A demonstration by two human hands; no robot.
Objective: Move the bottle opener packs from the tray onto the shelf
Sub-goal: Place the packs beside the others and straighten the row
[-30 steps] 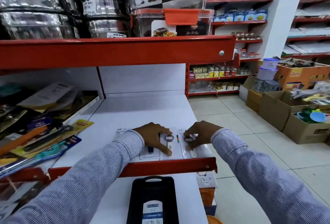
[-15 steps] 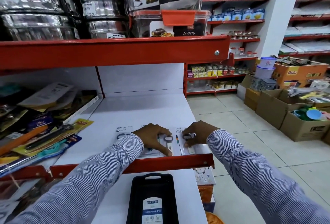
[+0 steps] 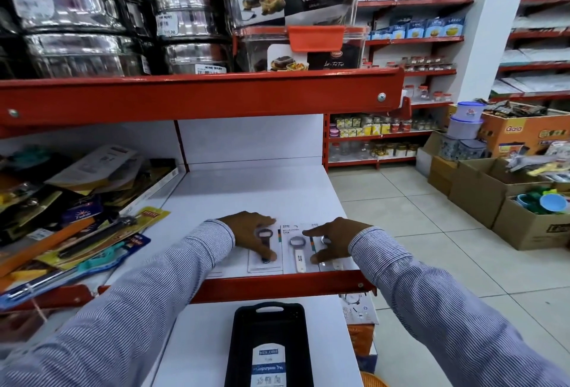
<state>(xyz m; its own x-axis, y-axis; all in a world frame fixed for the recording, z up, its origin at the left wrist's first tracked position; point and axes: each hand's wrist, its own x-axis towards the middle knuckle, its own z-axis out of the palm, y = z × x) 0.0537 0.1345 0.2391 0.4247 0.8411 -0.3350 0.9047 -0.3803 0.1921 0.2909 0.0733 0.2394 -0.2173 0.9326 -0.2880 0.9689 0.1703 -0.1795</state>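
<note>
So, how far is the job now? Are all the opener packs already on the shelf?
Mostly done, it seems. The black plastic tray on the lower shelf shows no packs, only its label. At least three white carded bottle opener packs lie side by side at the front of the white shelf with red edge. The left hand and right hand rest flat on the outer packs, seemingly aligning them. Only that tidying looks left.

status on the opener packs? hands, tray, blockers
Left hand and right hand flat on bottle opener packs lined along shelf front. Black tray below, no packs visible. Nothing blocking.
</note>
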